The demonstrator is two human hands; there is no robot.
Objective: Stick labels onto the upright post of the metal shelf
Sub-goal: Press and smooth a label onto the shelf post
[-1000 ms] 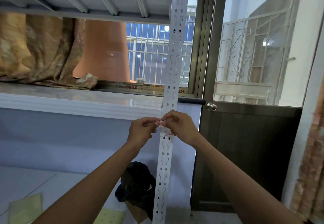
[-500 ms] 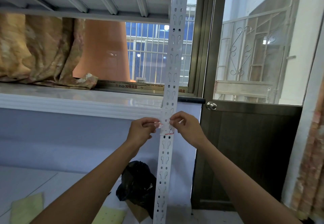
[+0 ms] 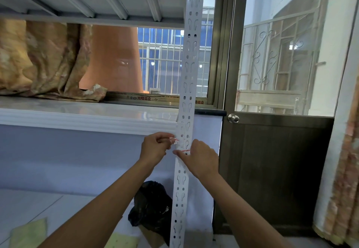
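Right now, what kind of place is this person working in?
Probably a back room or utility corner of a home, by an outside door. A metal shelf post stands before a barred window; a door with a round knob is beside it, and a black bag lies on the floor.

We read Chinese characters, "鸿明铝业", on the long cardboard box [image 3: 147,97] lying along the window sill. The red marks on the label [image 3: 177,141] are too small for us to read.
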